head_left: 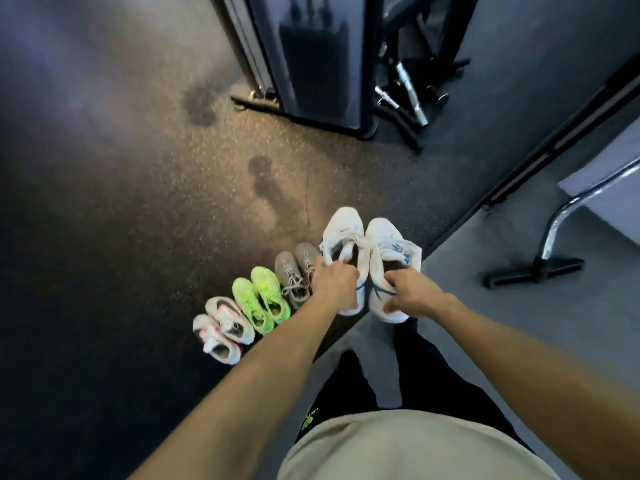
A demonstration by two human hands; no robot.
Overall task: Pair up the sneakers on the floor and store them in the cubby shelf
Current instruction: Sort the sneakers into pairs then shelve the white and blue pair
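Now gripping white sneakers at the collars | left hand point(334, 284) on left sneaker point(344, 237), right hand point(412, 294) on right sneaker point(388, 251) | side by side, toes pointing away | cubby shelf unseen

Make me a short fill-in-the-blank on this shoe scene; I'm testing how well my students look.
1. Each hand grips one ____ sneaker: left hand, right hand.
2. The pair next to the grey sneakers is neon ____.
3. The pair at the row's far left, the white-and-pink sneakers, has ____ accents.
4. Counting the held pair, ____ pairs show.

Missing words: white; green; pink; four
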